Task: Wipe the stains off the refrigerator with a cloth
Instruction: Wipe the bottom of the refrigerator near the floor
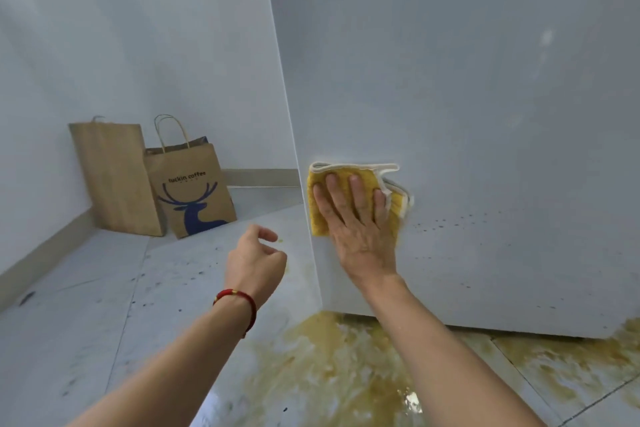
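- The right hand [360, 218] lies flat against the white refrigerator [467, 97] door, its fingers [334, 185] straight and spread, pressing a folded yellow cloth [320, 215] with a white trimmed edge onto the panel.
- The cloth sits under and just above those fingertips, close to the door's left edge; a loose corner of it sticks out to the right of the little finger.
- To the right of the little finger and slightly lower, a scatter of small dark stain specks [446, 224] dots the door; more faint specks lie below the wrist, towards the door's bottom edge.
- The left hand [254, 262] hangs in the air to the left of the refrigerator, touching nothing, its fingers loosely curled inward and holding nothing; a red string bracelet [239, 302] circles that wrist.
- Beneath both forearms a yellowish-brown spill [329, 367] spreads over the pale tiled floor [86, 322] and runs under the refrigerator's base.
- Well beyond the left hand's fingertips, two brown paper bags stand against the wall: a plain paper bag [114, 180] and, in front of it, a Luckin Coffee bag [194, 191] with a blue deer printed on it.
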Tool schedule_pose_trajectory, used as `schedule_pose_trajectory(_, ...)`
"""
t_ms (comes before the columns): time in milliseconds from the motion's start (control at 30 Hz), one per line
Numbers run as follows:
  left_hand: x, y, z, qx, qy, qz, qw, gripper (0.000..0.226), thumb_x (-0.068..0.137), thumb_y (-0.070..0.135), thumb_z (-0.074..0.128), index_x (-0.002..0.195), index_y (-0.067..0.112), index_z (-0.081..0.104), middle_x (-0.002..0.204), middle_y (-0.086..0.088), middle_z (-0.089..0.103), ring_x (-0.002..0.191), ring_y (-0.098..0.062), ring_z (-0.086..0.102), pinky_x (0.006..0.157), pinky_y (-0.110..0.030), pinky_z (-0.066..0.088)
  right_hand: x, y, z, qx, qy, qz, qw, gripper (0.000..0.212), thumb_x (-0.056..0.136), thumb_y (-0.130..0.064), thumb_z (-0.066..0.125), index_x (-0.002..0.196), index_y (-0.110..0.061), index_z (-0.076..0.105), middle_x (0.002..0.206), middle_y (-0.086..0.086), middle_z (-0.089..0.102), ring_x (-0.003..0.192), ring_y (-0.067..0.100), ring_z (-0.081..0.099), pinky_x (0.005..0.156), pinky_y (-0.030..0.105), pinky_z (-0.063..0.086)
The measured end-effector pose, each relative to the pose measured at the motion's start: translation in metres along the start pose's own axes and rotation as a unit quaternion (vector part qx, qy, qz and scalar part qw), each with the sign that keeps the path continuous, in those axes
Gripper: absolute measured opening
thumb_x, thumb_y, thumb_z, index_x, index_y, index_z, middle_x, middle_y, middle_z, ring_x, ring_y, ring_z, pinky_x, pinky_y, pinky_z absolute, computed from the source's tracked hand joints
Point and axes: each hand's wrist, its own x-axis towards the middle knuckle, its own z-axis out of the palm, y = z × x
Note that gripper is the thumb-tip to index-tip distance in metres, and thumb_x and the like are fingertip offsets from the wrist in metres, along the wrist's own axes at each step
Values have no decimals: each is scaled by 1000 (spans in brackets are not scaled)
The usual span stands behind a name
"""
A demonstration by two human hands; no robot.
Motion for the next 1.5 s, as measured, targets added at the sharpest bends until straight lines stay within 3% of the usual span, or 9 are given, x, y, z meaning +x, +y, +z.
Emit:
schedule_pose_trajectory(200, -15, 28, 45, -8, 97, 91, 991, 37, 82, -1, 60, 112, 20, 51, 100, 0, 60, 93, -24, 60, 79, -43, 54, -14, 39, -1, 26, -12, -191, 981, 73, 99, 0, 51, 164, -24, 29, 172, -8, 23, 159, 13, 18, 131, 39, 10)
schedule_pose_trajectory(367, -32, 52, 62, -25, 98, 192, 976, 46, 79, -4, 62, 118, 17, 49, 110, -2, 46, 103, -21, 50, 89, -41, 48, -91, 182, -36, -23, 32, 116, 992, 78, 102, -40, 46, 167, -29, 5, 175, 1, -4, 161, 33, -1, 127, 63, 8)
schedule_pose_trajectory(567, -45, 69, 62, -22, 86, 259, 962, 44, 80, -5, 63, 115, 19, 50, 109, 1, 51, 105, -16, 46, 88, -31, 41, -48, 168, -50, 99, 149, 524, 833, 74, 102, -28, 32, 165, -7, 1, 170, 27, 6, 157, 51, 3, 120, 73, 8)
schedule_pose_trajectory(800, -67, 100, 97, -7, 14, 346, 938, 44, 78, -8, 64, 109, 22, 54, 104, 8, 58, 105, -12, 46, 86, -30, 42, -62, 155, -38, -22, 46, -7, 999, 65, 100, -30, 56, 162, -30, 35, 172, -1, 22, 160, 29, 14, 125, 64, 16)
schedule_pose_trajectory(933, -79, 101, 107, 36, -22, 404, 914, 46, 76, -7, 66, 111, 23, 57, 111, 12, 56, 113, -8, 39, 91, -30, 40, -123, 268, -52, -26, 21, 147, 989, 81, 95, -42, 54, 165, -23, 17, 174, 2, -11, 160, 34, -9, 123, 70, 5)
schedule_pose_trajectory(1067, -72, 93, 100, 51, -23, 386, 921, 48, 78, -7, 65, 112, 25, 56, 111, 15, 55, 113, -10, 44, 92, -34, 47, -131, 289, -56, 114, 57, 432, 893, 81, 101, -52, 27, 165, -16, -10, 172, 17, -15, 158, 39, -16, 122, 70, -7)
schedule_pose_trajectory(1300, -67, 87, 85, 62, -36, 338, 939, 47, 81, -5, 63, 114, 27, 53, 110, 10, 54, 109, -15, 50, 85, -30, 46, -70, 221, -60, 324, 142, 770, 532, 72, 103, -44, 13, 166, -20, -11, 173, 6, -19, 160, 24, -14, 125, 49, -8)
schedule_pose_trajectory(1367, -68, 92, 88, 54, -55, 327, 942, 46, 81, -6, 62, 113, 25, 53, 109, 7, 56, 105, -18, 53, 76, -21, 43, -57, 186, -57, 341, 137, 747, 553, 76, 97, -48, 10, 164, -26, -18, 172, 3, -24, 159, 25, -17, 126, 60, -3)
schedule_pose_trajectory(1500, -77, 105, 110, 21, -94, 309, 946, 41, 84, -4, 61, 112, 25, 53, 112, 6, 58, 101, -17, 57, 70, -14, 41, -105, 182, -56, 279, 18, 571, 772, 77, 110, -50, 26, 159, -26, -28, 166, 7, -38, 152, 24, -36, 121, 56, -9)
